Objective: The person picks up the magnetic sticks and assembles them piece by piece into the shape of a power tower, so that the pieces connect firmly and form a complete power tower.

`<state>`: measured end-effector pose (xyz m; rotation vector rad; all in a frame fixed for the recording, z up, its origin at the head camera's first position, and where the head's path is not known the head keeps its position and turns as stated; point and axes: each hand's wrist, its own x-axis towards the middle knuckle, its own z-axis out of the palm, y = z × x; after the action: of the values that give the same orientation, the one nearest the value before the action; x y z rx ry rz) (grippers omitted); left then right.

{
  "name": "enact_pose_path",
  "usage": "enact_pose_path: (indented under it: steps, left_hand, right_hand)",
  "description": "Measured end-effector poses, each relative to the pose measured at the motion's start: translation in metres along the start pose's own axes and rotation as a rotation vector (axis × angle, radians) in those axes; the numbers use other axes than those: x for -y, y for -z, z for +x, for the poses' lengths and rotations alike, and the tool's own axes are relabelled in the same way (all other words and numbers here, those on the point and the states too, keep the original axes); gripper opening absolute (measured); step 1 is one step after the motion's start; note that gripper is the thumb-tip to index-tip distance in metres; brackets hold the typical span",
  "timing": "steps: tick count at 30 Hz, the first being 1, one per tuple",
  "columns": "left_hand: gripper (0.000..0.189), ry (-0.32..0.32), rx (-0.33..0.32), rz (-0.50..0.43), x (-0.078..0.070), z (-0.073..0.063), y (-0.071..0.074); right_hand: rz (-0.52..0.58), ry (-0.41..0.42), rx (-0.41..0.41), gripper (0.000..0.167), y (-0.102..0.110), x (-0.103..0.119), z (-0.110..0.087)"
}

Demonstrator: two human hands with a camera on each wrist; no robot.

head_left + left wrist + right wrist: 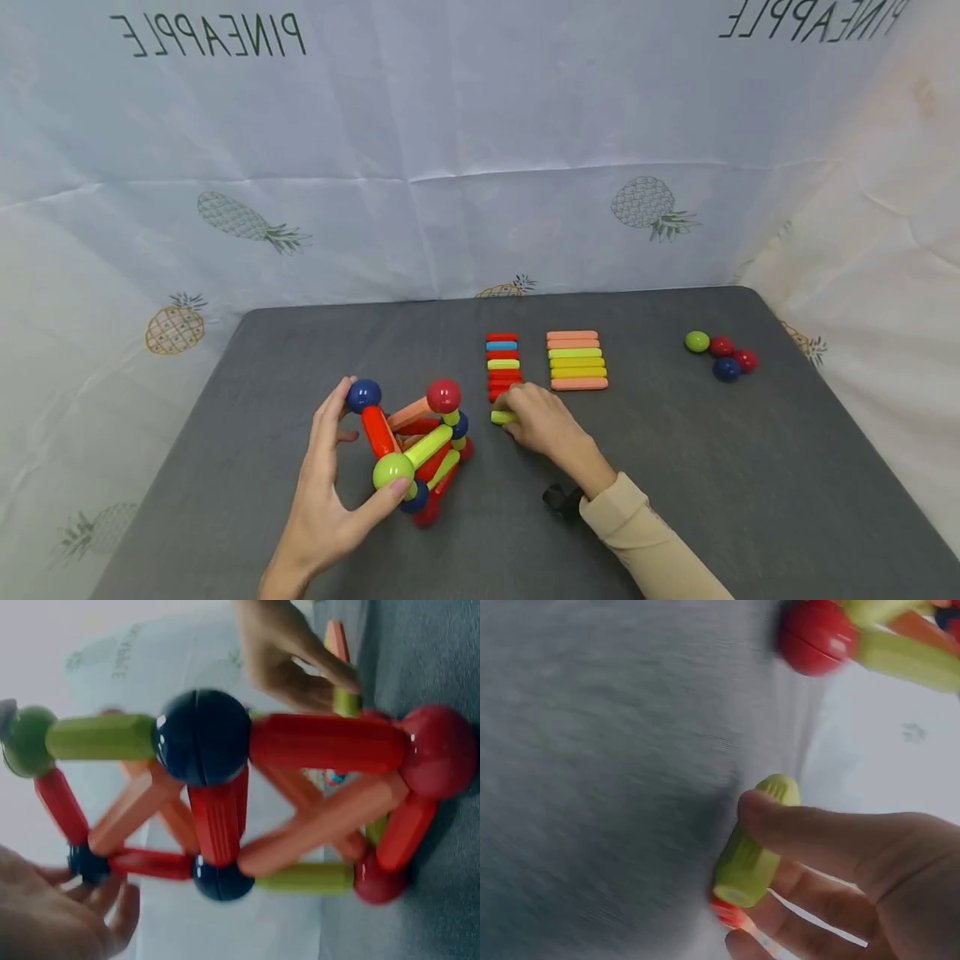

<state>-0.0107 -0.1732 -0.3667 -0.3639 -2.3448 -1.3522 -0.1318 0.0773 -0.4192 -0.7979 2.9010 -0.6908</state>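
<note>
We see the left hand [327, 512] spread wide, gripping the frame [429, 447] between its thumb, on a green ball, and its fingertips, at a blue one. The frame stands left of the middle of the worktop [697, 492]. The right hand [543, 423] is nearly closed, pinching a green rod [748, 859] beside the frame. Two stacks of rods [576, 363] lie towards the back edge, and four balls [722, 347] near the back right corner. On the cloth [465, 100] behind, we read "PINEAPPLE" twice, mirrored.
</note>
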Motion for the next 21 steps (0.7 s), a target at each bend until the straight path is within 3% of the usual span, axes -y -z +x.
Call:
enact_pose_path:
  steps: [3,5,11,15,21]
  left_hand:
    - [0.105,-0.047,0.081,-0.055,0.005,0.003,0.003]
    - [0.100,-0.084,0.127,-0.100,0.009,0.004,0.004]
    - [0.083,-0.213,0.229,-0.218,0.014,0.009,0.002]
    - [0.073,-0.256,0.242,-0.248,0.015,0.011,-0.001]
    - [0.064,-0.225,0.227,-0.235,0.015,0.011,-0.002]
  right_hand:
    - [0.063,0.017,-0.050,0.024,0.020,0.005,-0.002]
    - [0.128,0.059,-0.125,0.028,0.038,0.013,-0.004]
    - [0.346,0.256,-0.332,0.032,0.085,0.050,-0.019]
    - [0.471,0.385,-0.303,0.031,0.100,0.075,-0.032]
    - [0.515,0.466,-0.171,0.026,0.099,0.094,-0.042]
